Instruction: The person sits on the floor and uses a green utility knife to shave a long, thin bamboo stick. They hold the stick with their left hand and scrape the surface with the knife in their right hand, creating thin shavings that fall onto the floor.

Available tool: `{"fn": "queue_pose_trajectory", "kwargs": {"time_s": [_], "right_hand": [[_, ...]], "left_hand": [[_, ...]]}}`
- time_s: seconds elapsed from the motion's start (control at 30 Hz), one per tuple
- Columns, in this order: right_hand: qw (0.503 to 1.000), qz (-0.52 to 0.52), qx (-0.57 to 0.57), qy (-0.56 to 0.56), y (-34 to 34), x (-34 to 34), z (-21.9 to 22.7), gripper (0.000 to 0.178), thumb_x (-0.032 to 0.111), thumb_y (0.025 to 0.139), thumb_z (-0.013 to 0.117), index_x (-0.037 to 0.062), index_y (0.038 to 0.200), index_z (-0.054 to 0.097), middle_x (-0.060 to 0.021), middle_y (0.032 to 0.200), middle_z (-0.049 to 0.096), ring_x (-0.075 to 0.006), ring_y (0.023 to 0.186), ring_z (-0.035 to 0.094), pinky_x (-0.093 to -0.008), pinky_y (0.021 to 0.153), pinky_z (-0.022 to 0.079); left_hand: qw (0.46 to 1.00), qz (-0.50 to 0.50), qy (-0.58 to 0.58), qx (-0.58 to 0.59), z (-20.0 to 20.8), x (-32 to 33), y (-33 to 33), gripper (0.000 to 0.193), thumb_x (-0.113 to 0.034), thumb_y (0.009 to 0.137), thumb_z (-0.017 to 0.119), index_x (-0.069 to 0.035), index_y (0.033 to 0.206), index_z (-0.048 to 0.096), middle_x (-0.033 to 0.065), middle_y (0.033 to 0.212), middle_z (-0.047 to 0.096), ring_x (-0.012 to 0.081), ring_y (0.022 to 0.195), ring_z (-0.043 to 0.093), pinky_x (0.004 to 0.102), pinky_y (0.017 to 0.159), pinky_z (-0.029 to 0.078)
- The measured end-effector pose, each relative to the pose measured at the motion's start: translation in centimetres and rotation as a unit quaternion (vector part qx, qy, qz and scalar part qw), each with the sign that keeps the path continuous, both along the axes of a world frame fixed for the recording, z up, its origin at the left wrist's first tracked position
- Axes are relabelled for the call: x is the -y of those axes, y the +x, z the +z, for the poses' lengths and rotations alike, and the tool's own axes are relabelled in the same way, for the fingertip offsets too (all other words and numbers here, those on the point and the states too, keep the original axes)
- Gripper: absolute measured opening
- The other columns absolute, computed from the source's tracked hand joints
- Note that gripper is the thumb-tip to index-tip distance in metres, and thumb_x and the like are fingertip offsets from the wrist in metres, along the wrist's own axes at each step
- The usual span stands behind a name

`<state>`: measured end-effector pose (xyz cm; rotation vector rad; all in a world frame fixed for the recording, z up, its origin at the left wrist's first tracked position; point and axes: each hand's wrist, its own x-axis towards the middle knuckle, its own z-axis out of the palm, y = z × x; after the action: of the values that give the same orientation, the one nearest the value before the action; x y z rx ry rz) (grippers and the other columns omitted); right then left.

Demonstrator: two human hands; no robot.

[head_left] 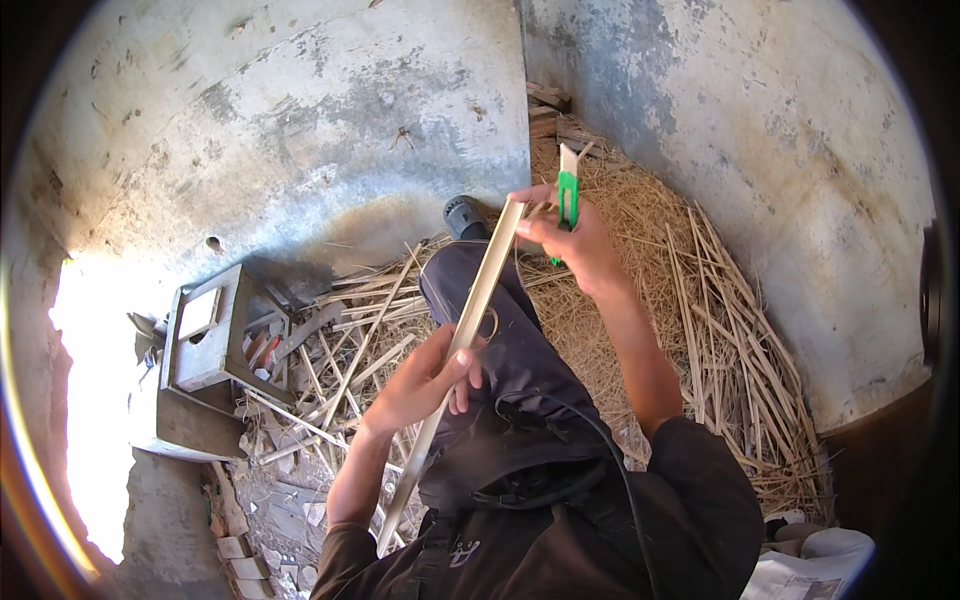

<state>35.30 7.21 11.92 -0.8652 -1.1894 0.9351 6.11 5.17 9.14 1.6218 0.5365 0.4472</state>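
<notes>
A long pale bamboo strip (478, 300) slants across my lap, from beside my left forearm up to my right fingertips. My left hand (425, 378) is closed around its middle, thumb on top. A thin curled shaving (492, 322) hangs beside the strip just above that hand. At the far end, my right hand (580, 245) touches the strip with thumb and fingers. The same hand holds a green cutter knife (568, 198) upright, its pale flat end pointing away from me. Part of its handle is hidden behind the fingers.
Loose shavings (630, 200) cover the floor ahead and to the right. Long split strips (725, 340) are heaped along the right wall, with more sticks (375, 330) at left. A worn wooden box (215, 330) stands far left. A dark cable (600, 430) crosses my lap.
</notes>
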Motion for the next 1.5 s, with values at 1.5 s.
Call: {"fn": "queue_pose_trajectory", "kwargs": {"time_s": [1.5], "right_hand": [[0.939, -0.185, 0.252, 0.145, -3.3, 5.1, -6.7, 0.038, 0.039, 0.104, 0.072, 0.0011, 0.112, 0.070, -0.0080, 0.083, 0.069, -0.0143, 0.070, 0.065, -0.0299, 0.060, 0.049]], "left_hand": [[0.963, 0.087, -0.216, 0.135, 0.2, 7.1, 1.5, 0.037, -0.039, 0.118, 0.040, -0.006, 0.105, 0.049, -0.0021, 0.052, 0.040, 0.0074, 0.037, 0.033, 0.0216, 0.037, 0.031]]}}
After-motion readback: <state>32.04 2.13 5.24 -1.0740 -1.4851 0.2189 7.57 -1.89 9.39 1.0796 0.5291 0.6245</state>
